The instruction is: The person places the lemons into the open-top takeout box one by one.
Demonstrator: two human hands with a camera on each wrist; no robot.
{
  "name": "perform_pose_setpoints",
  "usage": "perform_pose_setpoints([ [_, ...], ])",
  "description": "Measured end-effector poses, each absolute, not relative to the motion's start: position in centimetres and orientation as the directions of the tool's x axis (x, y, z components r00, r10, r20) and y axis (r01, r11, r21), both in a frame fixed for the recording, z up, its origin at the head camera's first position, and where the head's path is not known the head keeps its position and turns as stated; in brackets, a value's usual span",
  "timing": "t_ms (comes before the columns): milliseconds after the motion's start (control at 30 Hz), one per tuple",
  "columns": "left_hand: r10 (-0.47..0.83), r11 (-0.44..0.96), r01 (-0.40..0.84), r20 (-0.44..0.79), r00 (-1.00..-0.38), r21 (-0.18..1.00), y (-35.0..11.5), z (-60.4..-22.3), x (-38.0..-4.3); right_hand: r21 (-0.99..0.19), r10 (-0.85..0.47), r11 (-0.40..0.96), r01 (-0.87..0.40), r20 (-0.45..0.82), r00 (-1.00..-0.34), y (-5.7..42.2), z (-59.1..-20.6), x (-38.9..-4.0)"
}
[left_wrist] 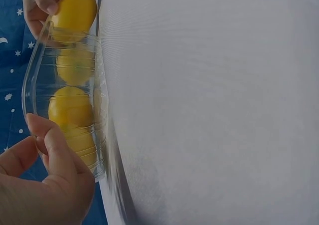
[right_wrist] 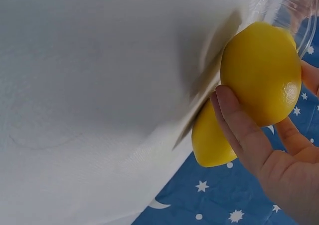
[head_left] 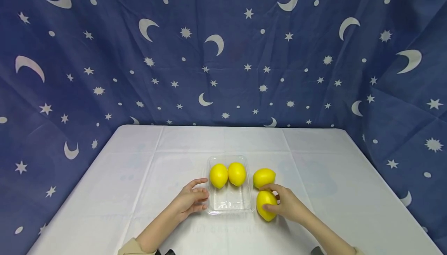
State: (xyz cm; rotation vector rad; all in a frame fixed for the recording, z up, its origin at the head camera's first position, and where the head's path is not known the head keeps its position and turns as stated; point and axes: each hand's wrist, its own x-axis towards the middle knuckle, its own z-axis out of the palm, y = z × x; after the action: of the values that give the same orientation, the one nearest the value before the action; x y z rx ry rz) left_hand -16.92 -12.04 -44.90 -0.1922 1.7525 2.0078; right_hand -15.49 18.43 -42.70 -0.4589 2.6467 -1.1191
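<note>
**Starry blue cloth [head_left: 241, 45] behind white table [head_left: 115, 193]**

The right hand [head_left: 288, 204] has its fingers clamped on one lemon [head_left: 265, 200] just beside the clear tray [head_left: 228, 202]; another lemon [head_left: 263, 176] lies just beyond. Two more lemons [head_left: 219, 175] sit inside (the far half). The left hand [head_left: 190, 198], fingers apart, touches the tray's side.

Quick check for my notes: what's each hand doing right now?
Left hand: open, fingers at the left edge of the box.
Right hand: closed, holding the nearest lemon.
</note>
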Motion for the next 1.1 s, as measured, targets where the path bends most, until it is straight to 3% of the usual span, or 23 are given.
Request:
perform_pose_setpoints([
  [1100,0.266,-0.099,-0.423,-0.386,-0.884,0.901,-12.1,-45.0,-16.8,-0.738,-0.357,0.635,-0.229,-0.017,-0.934,17.8,-39.5,-15.6],
])
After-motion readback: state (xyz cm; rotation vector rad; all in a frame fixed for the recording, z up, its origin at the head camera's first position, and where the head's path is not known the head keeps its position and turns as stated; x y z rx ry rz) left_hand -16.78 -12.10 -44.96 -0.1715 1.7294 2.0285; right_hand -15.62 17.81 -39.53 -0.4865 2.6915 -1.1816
